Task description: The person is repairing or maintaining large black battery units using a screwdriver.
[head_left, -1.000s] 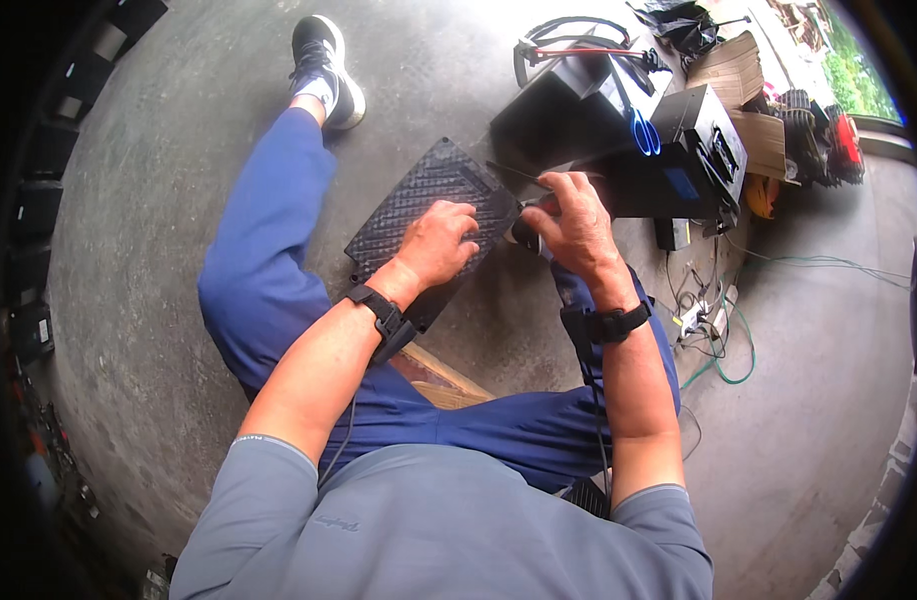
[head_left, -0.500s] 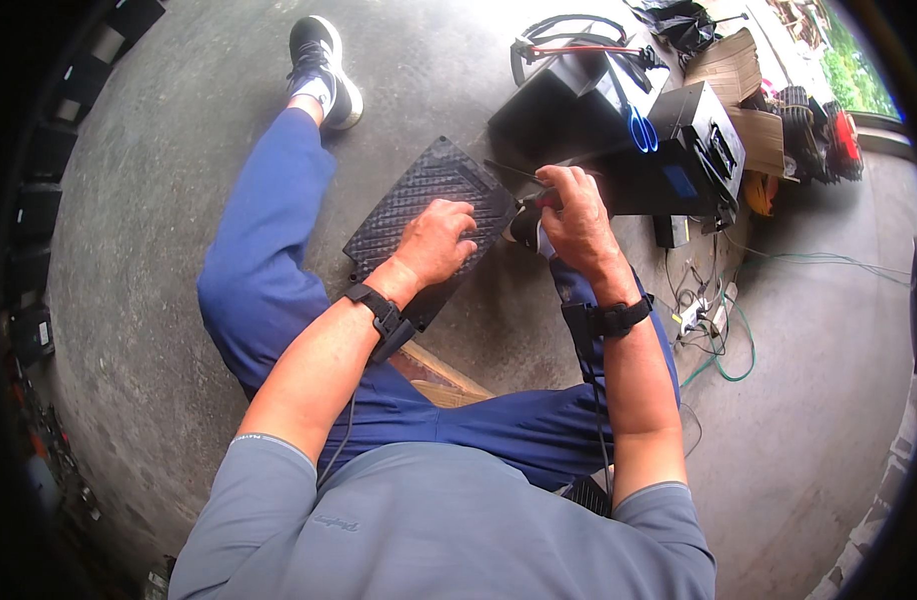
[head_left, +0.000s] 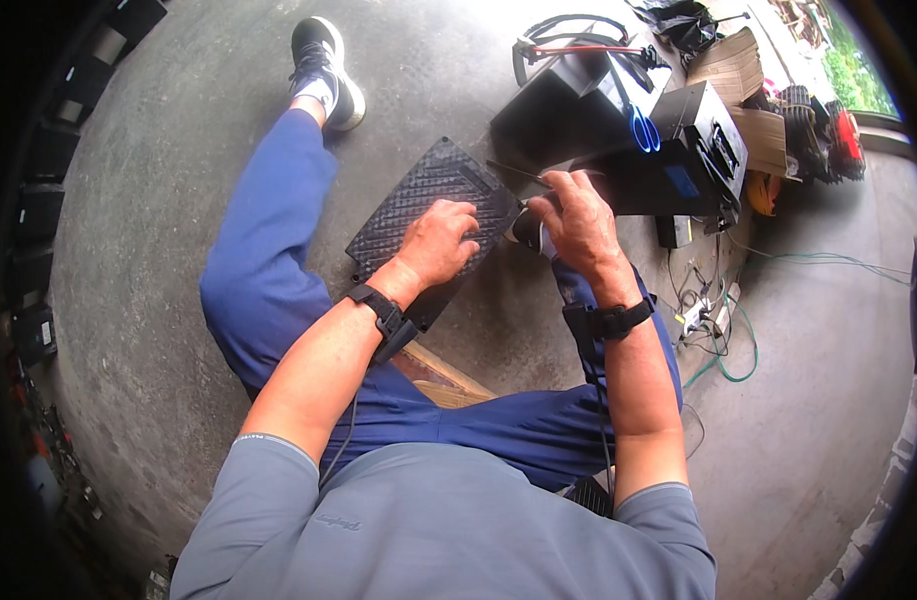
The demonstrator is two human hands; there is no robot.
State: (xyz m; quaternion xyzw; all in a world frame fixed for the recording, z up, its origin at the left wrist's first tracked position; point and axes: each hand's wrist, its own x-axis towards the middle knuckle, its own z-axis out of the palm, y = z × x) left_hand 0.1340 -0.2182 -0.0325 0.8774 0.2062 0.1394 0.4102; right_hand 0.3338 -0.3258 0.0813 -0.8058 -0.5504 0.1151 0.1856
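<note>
A flat black box (head_left: 409, 205) with a ribbed, woven-looking lid lies tilted between my legs. On its lid rests my left hand (head_left: 439, 243), the fingers curled in; anything inside them is hidden. Just past the box's right edge, my right hand (head_left: 582, 222) is closed round a screwdriver. The thin dark shaft of this screwdriver (head_left: 516, 172) points up and left, away from the box, and my fingers cover most of its handle. Both wrists wear black straps with cables.
Beyond my right hand stand black metal cases (head_left: 559, 110), with blue-handled scissors (head_left: 645, 130) on them. Cables and a power strip (head_left: 695, 318) lie on the floor to the right. A wooden piece (head_left: 444, 375) sits between my thighs. Black boxes (head_left: 41, 210) line the far left.
My right fingers have shifted slightly round the screwdriver, hiding more of its red and black handle. My left hand and the box stay in place.
</note>
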